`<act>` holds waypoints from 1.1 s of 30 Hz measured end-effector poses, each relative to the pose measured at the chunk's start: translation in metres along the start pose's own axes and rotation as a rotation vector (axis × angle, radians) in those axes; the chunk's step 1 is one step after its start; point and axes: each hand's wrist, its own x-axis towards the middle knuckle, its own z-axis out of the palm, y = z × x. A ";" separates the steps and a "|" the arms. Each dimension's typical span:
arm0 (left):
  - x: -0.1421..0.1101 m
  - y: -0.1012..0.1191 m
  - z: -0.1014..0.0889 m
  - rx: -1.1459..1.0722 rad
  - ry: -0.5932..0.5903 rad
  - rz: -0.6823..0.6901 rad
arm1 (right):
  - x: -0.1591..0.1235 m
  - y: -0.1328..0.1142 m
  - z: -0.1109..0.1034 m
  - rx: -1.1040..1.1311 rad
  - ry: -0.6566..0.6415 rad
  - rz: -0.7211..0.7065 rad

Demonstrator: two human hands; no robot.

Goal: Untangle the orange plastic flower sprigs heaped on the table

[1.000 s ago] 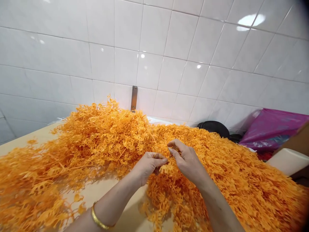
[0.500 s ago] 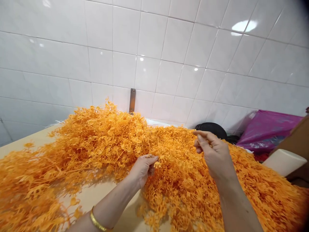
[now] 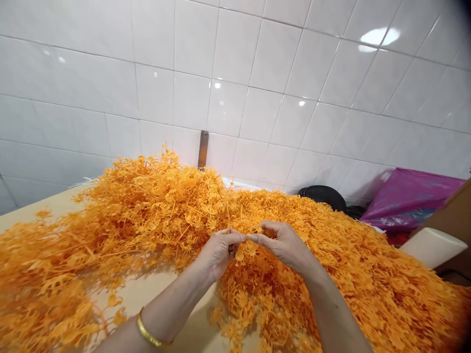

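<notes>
My left hand (image 3: 220, 251) is closed in a pinch on a thin orange artificial flower stem (image 3: 228, 214), which rises above the fingers. Right beside it, my right hand (image 3: 283, 244) has its thumb and forefinger brought together over a small orange plastic flower piece, partly hidden by the fingers. The thumb tips of both hands meet. Below and behind them spreads a heap of loose orange flower pieces (image 3: 353, 255). To the left lies a bushy pile of branched orange artificial flower stems (image 3: 158, 196).
Beneath everything is a pale tan tabletop (image 3: 154, 294). White tiles (image 3: 235, 59) cover the wall behind, with a brown metal strip (image 3: 202, 149) on it. Stacked black discs (image 3: 326, 196), a purple plastic bag (image 3: 412, 196), a white container (image 3: 434, 247) and a brown cardboard box (image 3: 451, 215) stand to the right.
My right hand swung out to the right over the heap, then came back to my left hand's fingertips. The left hand stayed nearly in place, still pinching. The camera view shifted slightly.
</notes>
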 end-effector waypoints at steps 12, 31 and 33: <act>-0.002 -0.008 0.001 0.147 -0.062 -0.062 | 0.001 -0.007 0.008 0.039 0.031 -0.059; 0.003 0.004 -0.004 -0.029 0.088 -0.042 | -0.019 -0.022 -0.037 -0.071 0.004 0.114; 0.003 0.006 -0.003 -0.046 0.087 0.003 | -0.019 -0.028 -0.030 -0.053 -0.145 0.027</act>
